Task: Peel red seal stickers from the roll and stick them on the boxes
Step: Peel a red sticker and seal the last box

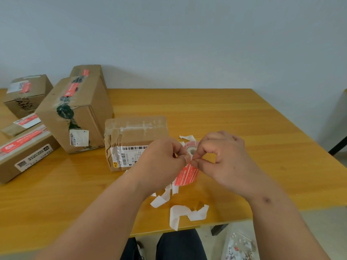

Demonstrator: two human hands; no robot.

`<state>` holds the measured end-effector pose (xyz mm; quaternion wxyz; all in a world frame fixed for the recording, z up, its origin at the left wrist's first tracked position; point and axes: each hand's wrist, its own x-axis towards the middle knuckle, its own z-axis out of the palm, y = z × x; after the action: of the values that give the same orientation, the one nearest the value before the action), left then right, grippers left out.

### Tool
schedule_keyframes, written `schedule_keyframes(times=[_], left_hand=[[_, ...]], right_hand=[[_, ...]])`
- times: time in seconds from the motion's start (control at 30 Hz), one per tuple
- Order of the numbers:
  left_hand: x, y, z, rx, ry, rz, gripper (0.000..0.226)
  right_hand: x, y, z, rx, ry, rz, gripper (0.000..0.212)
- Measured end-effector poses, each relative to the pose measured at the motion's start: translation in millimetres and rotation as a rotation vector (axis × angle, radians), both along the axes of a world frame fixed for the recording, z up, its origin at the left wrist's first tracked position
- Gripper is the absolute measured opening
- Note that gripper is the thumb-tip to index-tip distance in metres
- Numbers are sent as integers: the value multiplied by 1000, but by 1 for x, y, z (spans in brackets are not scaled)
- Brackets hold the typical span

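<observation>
Sticker (186, 175) hangs pinched between both hands (189, 158), roll (191, 148) behind.

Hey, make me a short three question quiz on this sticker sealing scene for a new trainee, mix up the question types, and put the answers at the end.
1. True or false: the box with the barcode label, nearest the hands, already carries a red seal.
2. Multiple choice: what are the left hand and right hand pinching between them? A) a red seal sticker B) a box flap C) scissors
3. Fill in: the white scraps of backing paper lie on the ___ near its front edge.

Key
1. False; only clear tape and a barcode label show on it.
2. A
3. Table; the sticker roll stands there too, behind the fingers.
</observation>
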<state>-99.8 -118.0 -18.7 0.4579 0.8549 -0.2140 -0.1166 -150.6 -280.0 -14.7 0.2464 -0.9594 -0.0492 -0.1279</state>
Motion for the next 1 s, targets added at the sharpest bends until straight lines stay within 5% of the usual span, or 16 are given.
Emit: schedule_keyframes(times=[0.2, 0.47, 0.67, 1.0], left_hand=[[3, 1, 8, 18, 5, -46, 27], [7, 9, 9, 4, 35, -93, 19], [6, 8, 1, -67, 84, -34, 29], [10, 8, -5, -159, 157, -11, 22]], right_hand=[[8, -3, 11, -91, 95, -34, 15], [11, 0, 12, -92, 98, -21, 31], [13, 1, 9, -123, 96, -53, 12], [13, 4, 7, -129, 94, -61, 27]])
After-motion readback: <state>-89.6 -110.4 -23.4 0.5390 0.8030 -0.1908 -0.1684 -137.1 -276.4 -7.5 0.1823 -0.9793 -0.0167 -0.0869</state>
